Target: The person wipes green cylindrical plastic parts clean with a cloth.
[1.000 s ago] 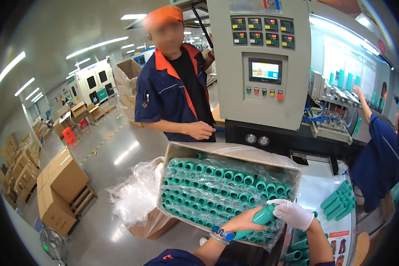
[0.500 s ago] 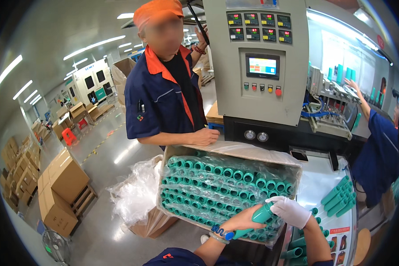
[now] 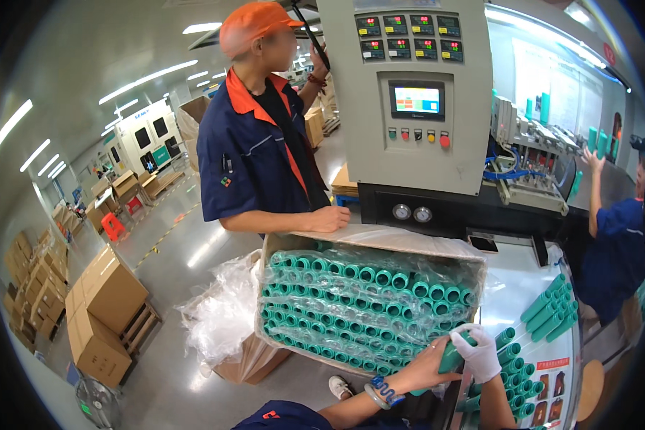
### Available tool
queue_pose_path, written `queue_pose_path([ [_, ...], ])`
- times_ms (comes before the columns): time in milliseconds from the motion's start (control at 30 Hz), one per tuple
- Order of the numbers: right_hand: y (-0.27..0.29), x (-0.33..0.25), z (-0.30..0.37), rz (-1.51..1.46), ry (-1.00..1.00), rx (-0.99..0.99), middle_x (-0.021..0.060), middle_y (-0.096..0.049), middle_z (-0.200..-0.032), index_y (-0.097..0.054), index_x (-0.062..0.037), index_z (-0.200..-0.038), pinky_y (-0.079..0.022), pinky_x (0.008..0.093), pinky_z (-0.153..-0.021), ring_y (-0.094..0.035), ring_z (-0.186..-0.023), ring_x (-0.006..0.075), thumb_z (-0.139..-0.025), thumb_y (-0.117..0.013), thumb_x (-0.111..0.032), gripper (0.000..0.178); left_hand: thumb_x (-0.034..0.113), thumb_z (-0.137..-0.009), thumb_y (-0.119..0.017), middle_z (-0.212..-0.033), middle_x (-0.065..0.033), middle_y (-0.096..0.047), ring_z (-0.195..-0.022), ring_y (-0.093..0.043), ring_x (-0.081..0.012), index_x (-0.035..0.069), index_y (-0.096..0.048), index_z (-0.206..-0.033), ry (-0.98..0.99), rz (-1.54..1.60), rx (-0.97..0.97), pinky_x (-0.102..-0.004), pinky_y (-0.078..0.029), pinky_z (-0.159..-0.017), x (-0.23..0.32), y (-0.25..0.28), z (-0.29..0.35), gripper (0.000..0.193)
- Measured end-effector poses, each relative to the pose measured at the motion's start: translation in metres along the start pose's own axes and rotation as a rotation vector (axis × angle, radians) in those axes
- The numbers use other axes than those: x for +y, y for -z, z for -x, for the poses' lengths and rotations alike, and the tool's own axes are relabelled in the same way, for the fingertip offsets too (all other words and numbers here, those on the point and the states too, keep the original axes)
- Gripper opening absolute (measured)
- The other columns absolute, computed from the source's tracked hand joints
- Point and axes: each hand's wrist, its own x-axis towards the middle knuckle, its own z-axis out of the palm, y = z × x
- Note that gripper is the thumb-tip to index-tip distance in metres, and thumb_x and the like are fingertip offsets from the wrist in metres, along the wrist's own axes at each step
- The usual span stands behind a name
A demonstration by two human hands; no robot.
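Observation:
A cardboard box lined with clear plastic holds several rows of green tube fittings. At its near right corner my left hand, bare with a blue wrist band, grips a green tube fitting. My right hand, in a white glove, closes on the same fitting from the right. A co-worker in an orange cap and blue jacket stands at the far side, with one hand resting on the box's rim.
More green fittings lie on the white table to the right. A grey control cabinet stands behind the box. A second person works at far right. Stacked cartons and a plastic bag are at left.
The co-worker has stepped closer and leaned further over the box's far rim. My hands stay on the fitting at the box's corner.

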Motion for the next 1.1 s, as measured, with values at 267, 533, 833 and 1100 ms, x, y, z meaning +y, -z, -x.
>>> queue_pose_path([
  [267, 0.059, 0.036, 0.029, 0.185, -0.052, 0.428, 0.0069, -0.059, -0.088, -0.059, 0.0027, -0.076, -0.043, 0.0263, -0.074, -0.054, -0.079, 0.0139, -0.081, -0.067, -0.003, 0.011, 0.022, -0.085, -0.065, -0.096, -0.0087, -0.060, -0.085, -0.060, -0.0215, 0.002, -0.060, -0.095, -0.235, 0.227, -0.383, -0.0325, -0.046, -0.074, 0.013, -0.038, 0.020, 0.022],
  [533, 0.067, 0.031, 0.055, 0.082, -0.129, 0.432, 0.0029, -0.059, -0.086, -0.061, 0.0022, -0.079, -0.041, 0.0233, -0.069, -0.051, -0.075, 0.0089, -0.082, -0.066, -0.005, 0.009, 0.029, -0.094, -0.050, -0.096, -0.0178, -0.066, -0.088, -0.062, -0.0321, -0.004, -0.062, -0.107, -0.403, 0.302, -1.237, -0.0393, -0.048, -0.077, 0.010, -0.080, 0.037, 0.037],
  [833, 0.058, 0.046, 0.064, 0.018, -0.163, 0.472, 0.0047, -0.060, -0.088, -0.060, 0.0029, -0.073, -0.041, 0.0237, -0.068, -0.052, -0.075, 0.0092, -0.080, -0.069, -0.005, 0.014, 0.014, -0.089, -0.059, -0.102, -0.0095, -0.063, -0.095, -0.054, -0.0136, -0.003, -0.056, -0.111, -0.464, 0.638, -1.478, -0.0292, -0.045, -0.084, 0.049, -0.100, 0.011, 0.028],
  [1100, 0.055, 0.038, 0.064, 0.068, -0.179, 0.430, 0.0049, -0.061, -0.088, -0.063, 0.0019, -0.076, -0.044, 0.0241, -0.069, -0.055, -0.077, 0.0109, -0.079, -0.069, -0.006, 0.011, 0.017, -0.081, -0.063, -0.098, -0.0093, -0.052, -0.093, -0.051, -0.0267, 0.008, -0.062, -0.099, -0.900, 0.401, -1.054, -0.0389, -0.042, -0.078, 0.114, -0.045, 0.008, 0.020],
])
